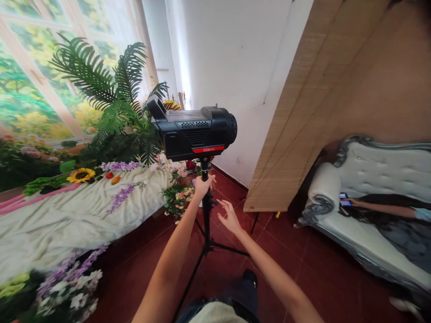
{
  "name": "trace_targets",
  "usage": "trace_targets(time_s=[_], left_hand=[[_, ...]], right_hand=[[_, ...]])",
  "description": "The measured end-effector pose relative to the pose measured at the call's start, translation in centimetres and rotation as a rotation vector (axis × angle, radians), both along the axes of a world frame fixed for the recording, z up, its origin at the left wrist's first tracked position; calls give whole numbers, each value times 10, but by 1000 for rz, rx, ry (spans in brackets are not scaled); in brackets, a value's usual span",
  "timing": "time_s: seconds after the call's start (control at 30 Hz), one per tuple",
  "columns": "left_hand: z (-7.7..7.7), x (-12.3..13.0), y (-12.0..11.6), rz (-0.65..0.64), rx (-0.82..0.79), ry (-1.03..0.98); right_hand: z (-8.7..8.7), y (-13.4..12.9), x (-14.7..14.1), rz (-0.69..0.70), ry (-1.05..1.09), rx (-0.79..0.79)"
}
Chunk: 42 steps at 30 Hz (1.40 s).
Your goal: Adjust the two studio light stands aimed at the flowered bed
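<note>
A black studio light (193, 132) with a red ZHEYU label sits on top of a black light stand (206, 220) in front of me. My left hand (202, 187) is wrapped round the stand's upper pole, just below the light. To the right of the pole, my right hand (229, 217) hangs in the air with its fingers apart, holding nothing. Its fingertips are close to a dark knob (214, 203) on the pole. The stand's legs spread over the red tiled floor.
At left, a bed-like surface with a cream blanket (134, 211) bears flowers and a sunflower (81, 175); a palm plant (111, 85) rises behind. A bamboo blind (286, 134) hangs at right. On a white sofa (380, 170) another person's hand (353, 202) holds a phone.
</note>
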<state>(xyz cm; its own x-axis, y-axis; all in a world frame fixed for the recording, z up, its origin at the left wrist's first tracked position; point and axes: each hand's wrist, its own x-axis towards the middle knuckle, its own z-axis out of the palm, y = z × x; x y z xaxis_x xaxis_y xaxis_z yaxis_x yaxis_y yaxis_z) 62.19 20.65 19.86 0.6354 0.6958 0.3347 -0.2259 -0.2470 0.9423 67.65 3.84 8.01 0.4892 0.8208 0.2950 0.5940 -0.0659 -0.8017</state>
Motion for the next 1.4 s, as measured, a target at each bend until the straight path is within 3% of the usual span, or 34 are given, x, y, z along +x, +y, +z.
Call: trace_targets(time_s=[0.2, 0.47, 0.73, 0.83, 0.93, 1.0, 1.07, 1.17, 1.27, 1.4], left_hand=[[1, 0, 0, 24, -17, 21], [0, 1, 0, -5, -23, -13], [3, -2, -2, -1, 10, -11], [3, -1, -3, 0, -11, -18], [2, -1, -1, -3, -14, -20], [2, -1, 0, -9, -10, -23], [2, -1, 1, -19, -5, -23], [2, -1, 0, -19, -1, -22], [4, 0, -2, 9, -22, -28], [3, -8, -2, 28, -72, -45]], right_hand=[[19, -5, 3, 44, -50, -17], [-2, 2, 5, 113, 103, 86], [1, -1, 12, 149, 49, 37], [-10, -5, 16, 184, -58, -23], [-36, -16, 16, 297, -211, -194], [-54, -24, 14, 262, -212, -309], [-61, -27, 12, 173, -162, -307], [-45, -19, 11, 105, -147, -94], [-7, 1, 10, 34, -168, 92], [39, 27, 6, 2, -150, 167]])
